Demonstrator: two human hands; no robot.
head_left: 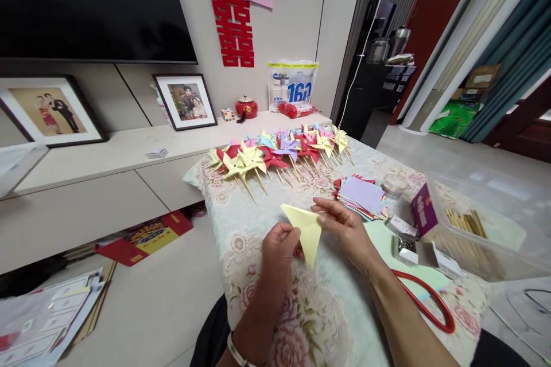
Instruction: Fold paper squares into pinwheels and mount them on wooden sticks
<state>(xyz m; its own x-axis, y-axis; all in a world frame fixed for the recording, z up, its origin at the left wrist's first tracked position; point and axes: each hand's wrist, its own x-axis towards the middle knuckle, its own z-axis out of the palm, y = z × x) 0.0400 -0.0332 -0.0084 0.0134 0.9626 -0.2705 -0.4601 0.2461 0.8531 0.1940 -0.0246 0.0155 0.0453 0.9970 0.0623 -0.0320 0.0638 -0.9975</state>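
Bright even indoor light, soft shadows, sharp centre, wide-angle stretching at edges

Both hands raised above the tabletop (241,223), left hand (279,249) and right hand (344,226) pinching fingers closed, forearms converging.

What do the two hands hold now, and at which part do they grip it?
Both hold one folded yellow paper: the left hand pinches its lower left edge, the right hand its right corner.
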